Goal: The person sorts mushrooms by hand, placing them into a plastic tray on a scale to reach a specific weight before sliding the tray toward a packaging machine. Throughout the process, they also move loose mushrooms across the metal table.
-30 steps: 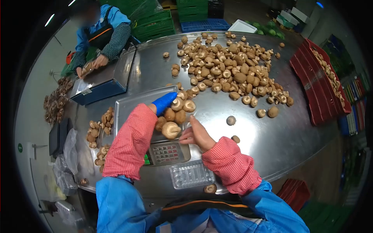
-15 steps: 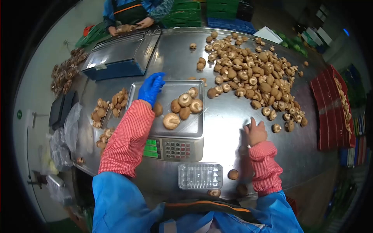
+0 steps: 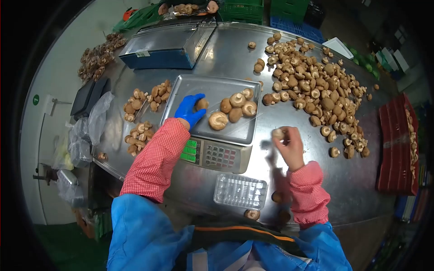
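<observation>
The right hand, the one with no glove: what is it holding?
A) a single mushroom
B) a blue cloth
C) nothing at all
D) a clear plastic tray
A: the right hand pinches one pale mushroom in its fingertips over the steel table, while the clear plastic tray lies untouched nearer the person's body.

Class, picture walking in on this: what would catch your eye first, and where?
The big heap of brown mushrooms spread across the steel table, upper right. Then the bright blue-gloved left hand on the scale tray at centre, and the bare right hand holding a single mushroom just right of it.
</observation>
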